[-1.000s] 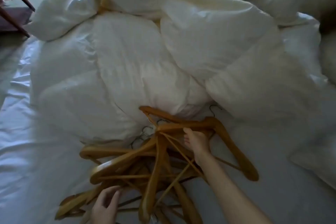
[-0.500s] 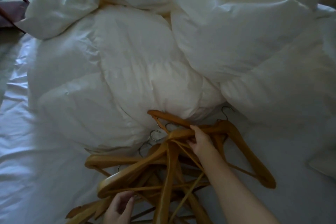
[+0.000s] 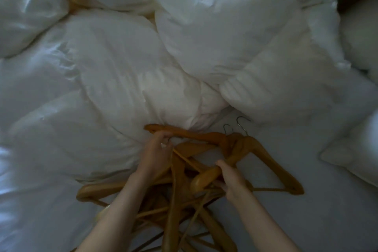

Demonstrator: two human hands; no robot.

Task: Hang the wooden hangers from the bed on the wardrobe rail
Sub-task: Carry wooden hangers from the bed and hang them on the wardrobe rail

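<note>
Bottom edge cuts off hanger pile point(image 3: 175, 190); left hand point(image 3: 155, 155) grip blurred.

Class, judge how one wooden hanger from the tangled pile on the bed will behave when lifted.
Probably stiff: the wooden hangers keep their shape though crisscrossed. Likely to snag and drag neighbours, since arms and bars interlace.
</note>
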